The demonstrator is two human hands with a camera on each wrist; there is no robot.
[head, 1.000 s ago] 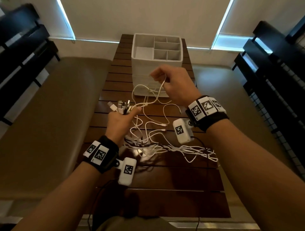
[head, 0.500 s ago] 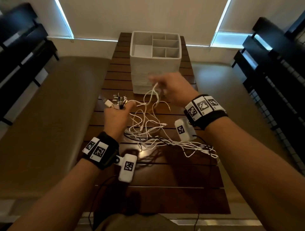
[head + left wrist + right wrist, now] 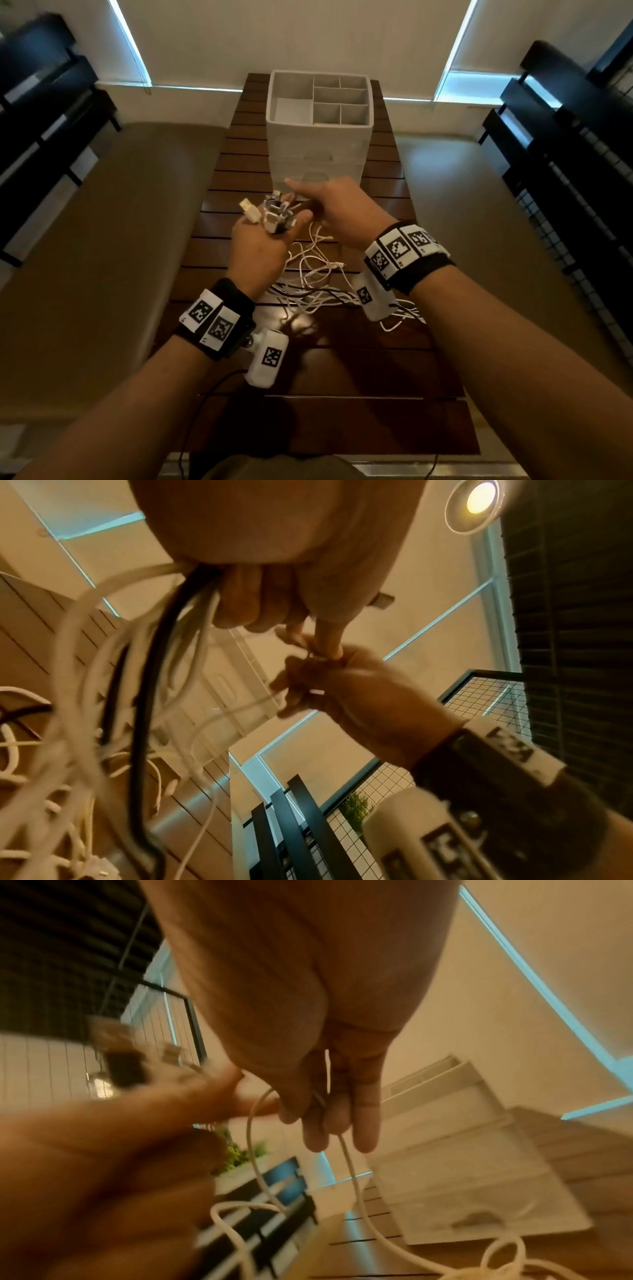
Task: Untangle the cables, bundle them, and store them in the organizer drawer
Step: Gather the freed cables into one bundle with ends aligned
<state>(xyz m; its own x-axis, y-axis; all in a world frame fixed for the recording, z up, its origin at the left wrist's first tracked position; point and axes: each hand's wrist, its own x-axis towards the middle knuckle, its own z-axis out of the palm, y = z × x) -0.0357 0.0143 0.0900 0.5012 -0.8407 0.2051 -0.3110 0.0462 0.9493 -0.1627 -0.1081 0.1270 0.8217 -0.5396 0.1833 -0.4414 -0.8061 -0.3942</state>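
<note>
White cables (image 3: 318,274) trail in a tangle over the wooden table (image 3: 342,370), near the organizer (image 3: 318,144). The left hand (image 3: 263,250) grips their bunched plugs (image 3: 277,214); the right hand (image 3: 346,212), touching it, pinches one white strand (image 3: 352,1172).

Home: slatted table (image 3: 308,359), blinds (image 3: 291,37).

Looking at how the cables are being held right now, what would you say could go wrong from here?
1. The left hand grips many plug ends in one fist; one could slip out as the right hand, pinching a white cable, pulls.
2. The loose cables on the table are still knotted, a black cable among them; pulling may tighten the tangle.
3. The organizer stands close behind the hands and might get knocked.
</note>
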